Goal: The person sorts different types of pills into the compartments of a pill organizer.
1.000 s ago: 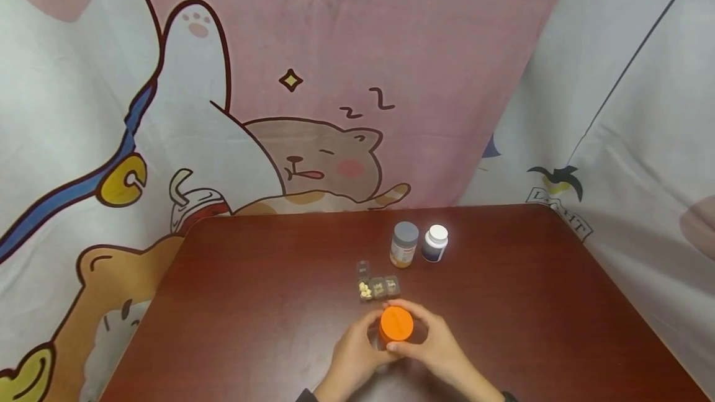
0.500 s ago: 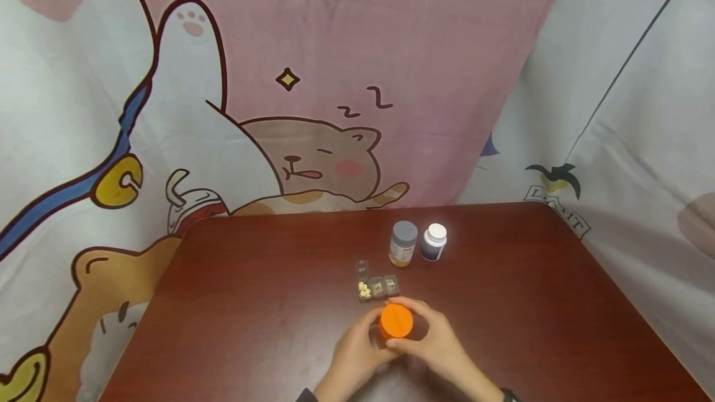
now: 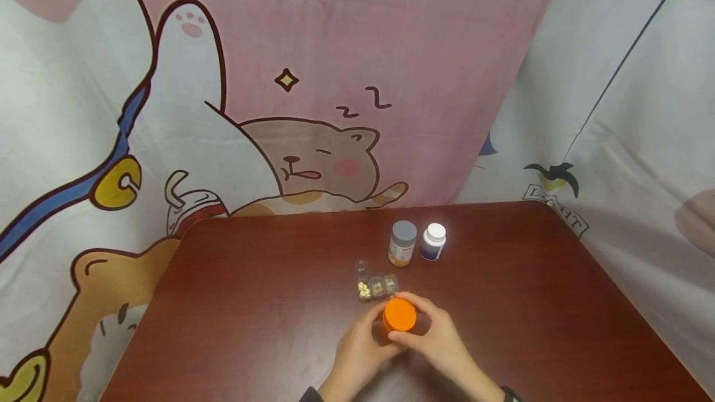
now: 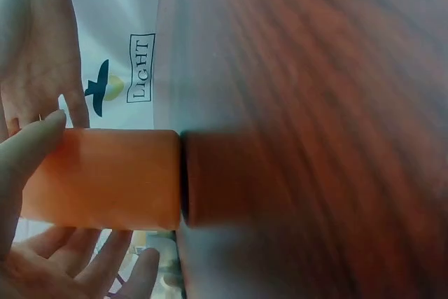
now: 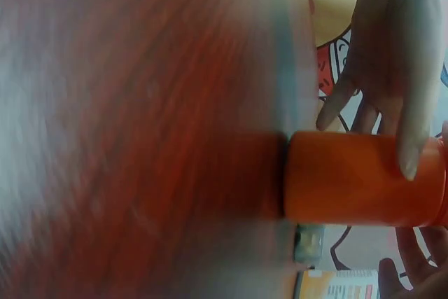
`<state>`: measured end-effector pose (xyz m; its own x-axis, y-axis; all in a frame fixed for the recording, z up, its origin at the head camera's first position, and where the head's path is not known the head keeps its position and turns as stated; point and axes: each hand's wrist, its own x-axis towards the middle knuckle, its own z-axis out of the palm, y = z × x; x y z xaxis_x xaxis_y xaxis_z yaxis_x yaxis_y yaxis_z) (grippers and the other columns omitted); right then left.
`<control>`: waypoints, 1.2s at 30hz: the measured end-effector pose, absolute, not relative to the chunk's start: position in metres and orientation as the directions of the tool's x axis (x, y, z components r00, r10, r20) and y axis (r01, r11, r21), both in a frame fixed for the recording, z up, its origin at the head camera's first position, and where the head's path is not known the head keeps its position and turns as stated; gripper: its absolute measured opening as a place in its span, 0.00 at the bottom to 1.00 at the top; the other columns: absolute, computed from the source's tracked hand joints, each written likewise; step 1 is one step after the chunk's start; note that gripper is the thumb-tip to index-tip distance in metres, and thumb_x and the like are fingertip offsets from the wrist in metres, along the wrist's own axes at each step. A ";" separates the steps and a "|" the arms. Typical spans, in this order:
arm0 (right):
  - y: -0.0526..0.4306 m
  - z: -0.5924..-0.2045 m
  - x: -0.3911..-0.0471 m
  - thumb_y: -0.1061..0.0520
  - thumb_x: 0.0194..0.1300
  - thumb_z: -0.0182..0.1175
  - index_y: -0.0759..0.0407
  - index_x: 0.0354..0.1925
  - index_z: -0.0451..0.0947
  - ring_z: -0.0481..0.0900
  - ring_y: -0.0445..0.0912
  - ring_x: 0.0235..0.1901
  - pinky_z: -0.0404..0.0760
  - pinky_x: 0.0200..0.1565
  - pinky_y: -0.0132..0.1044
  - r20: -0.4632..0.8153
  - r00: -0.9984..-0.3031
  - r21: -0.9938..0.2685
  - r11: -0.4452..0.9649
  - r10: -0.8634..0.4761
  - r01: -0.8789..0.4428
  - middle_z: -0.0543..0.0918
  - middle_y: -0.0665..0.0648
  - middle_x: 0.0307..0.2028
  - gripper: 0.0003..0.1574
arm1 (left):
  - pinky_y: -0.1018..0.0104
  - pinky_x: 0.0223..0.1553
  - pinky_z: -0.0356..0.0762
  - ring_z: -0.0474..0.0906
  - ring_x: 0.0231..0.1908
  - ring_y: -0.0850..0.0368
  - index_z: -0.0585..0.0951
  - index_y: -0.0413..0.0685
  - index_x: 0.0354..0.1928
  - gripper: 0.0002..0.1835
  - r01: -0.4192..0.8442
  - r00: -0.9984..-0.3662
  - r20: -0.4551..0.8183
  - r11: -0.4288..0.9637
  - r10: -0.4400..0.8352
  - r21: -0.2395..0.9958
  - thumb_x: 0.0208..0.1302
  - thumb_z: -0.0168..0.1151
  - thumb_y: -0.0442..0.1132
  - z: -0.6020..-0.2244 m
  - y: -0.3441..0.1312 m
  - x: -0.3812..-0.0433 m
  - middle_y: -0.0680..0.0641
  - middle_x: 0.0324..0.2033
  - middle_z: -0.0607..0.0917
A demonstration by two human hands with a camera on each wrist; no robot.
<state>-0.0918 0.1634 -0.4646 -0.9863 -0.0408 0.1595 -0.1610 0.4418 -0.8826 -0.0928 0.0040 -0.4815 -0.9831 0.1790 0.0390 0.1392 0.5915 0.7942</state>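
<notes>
An orange pill bottle with an orange cap stands upright between my two hands at the near middle of the table. My left hand grips its left side, with the thumb and fingers curled round the orange body. From the right, my right hand holds the bottle near the cap, thumb in front and fingers behind. In the right wrist view the bottle's base meets the tabletop. Just beyond lies a small clear pill organizer; its left compartment's lid is flipped up and pale tablets fill it.
Farther back stand a grey-capped bottle and a white-capped bottle, side by side. The glossy brown table reaches to a printed cartoon cloth behind it.
Both hands and the orange pill bottle have shifted slightly away and to the right, nearer the pill organizer. The head view has turned a little. The grips look the same.
</notes>
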 end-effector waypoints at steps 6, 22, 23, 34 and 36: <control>0.184 -0.462 -0.107 0.47 0.39 0.75 0.48 0.55 0.76 0.81 0.43 0.41 0.82 0.44 0.45 0.143 -0.990 -0.860 0.493 -0.013 -0.131 0.85 0.55 0.50 0.40 | 0.38 0.47 0.76 0.78 0.52 0.45 0.73 0.55 0.59 0.37 0.132 -0.980 0.019 0.576 0.198 0.807 0.43 0.71 0.53 -0.483 -0.010 -0.098 0.45 0.51 0.86; 0.291 -0.450 -0.175 0.39 0.53 0.64 0.55 0.64 0.67 0.78 0.55 0.46 0.77 0.36 0.23 0.081 -0.979 -0.802 0.596 0.187 0.047 0.77 0.67 0.59 0.45 | 0.36 0.50 0.75 0.78 0.52 0.42 0.75 0.52 0.57 0.31 0.092 -0.993 0.034 0.547 0.115 0.832 0.48 0.69 0.47 -0.490 -0.041 -0.107 0.41 0.50 0.86; 0.297 -0.448 -0.180 0.38 0.53 0.63 0.55 0.65 0.66 0.77 0.55 0.46 0.76 0.37 0.24 0.085 -0.976 -0.792 0.609 0.201 0.056 0.76 0.67 0.59 0.45 | 0.35 0.51 0.75 0.78 0.52 0.42 0.75 0.51 0.57 0.31 0.092 -0.993 0.035 0.546 0.114 0.833 0.48 0.69 0.46 -0.490 -0.042 -0.107 0.41 0.50 0.86; 0.332 -0.449 -0.210 0.40 0.55 0.63 0.59 0.66 0.64 0.77 0.55 0.43 0.75 0.34 0.27 0.108 -0.967 -0.762 0.644 0.232 0.070 0.76 0.72 0.58 0.46 | 0.40 0.55 0.75 0.77 0.53 0.44 0.74 0.46 0.58 0.30 0.084 -0.990 0.009 0.521 0.144 0.849 0.50 0.68 0.43 -0.490 -0.046 -0.111 0.39 0.53 0.84; 0.331 -0.452 -0.210 0.40 0.55 0.63 0.59 0.67 0.62 0.78 0.56 0.42 0.78 0.35 0.31 0.113 -0.967 -0.760 0.646 0.230 0.064 0.75 0.72 0.58 0.48 | 0.39 0.56 0.73 0.77 0.53 0.44 0.74 0.45 0.58 0.31 0.093 -0.988 0.013 0.517 0.156 0.851 0.49 0.68 0.43 -0.489 -0.048 -0.110 0.39 0.53 0.84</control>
<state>-0.2102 0.3313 -0.4521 -0.9667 0.2297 0.1132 0.0645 0.6462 -0.7605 -0.1098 -0.0479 -0.4890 -0.9877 0.1557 0.0135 0.0932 0.5174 0.8507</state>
